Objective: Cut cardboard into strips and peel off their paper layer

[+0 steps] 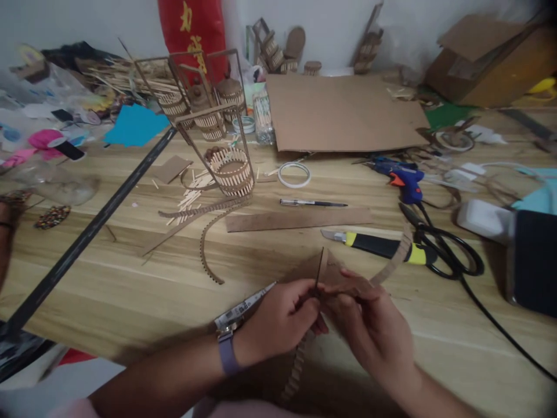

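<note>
Cardboard strip [397,255] is held in both hands, lower center of the frame. Left hand [282,319]: narrow, strip pinched between thumb and fingers. Right hand [378,334]: also narrow, strip gripped by the fingertips, just beside the left. One length is run out to the upper right of the right hand, across the knife [374,245]; a ridged length [296,368] is hung below the left hand. Whether both are one piece can't be told; the join is hidden by the fingers. A thin dark edge [321,270] is stood up from the left fingertips.

A white printed item [243,306] is partly covered by the left wrist. Scissors [452,252] are laid at the knife's handle end, right of frame, with the glue gun [407,180] above. The pen [313,203] is laid above a flat strip [300,220], mid-frame. Left of those, a curved strip [203,249] is laid below the basket [232,174]; loose sticks [191,194] are scattered beside it. Cardboard sheet [343,113] is placed upper center.
</note>
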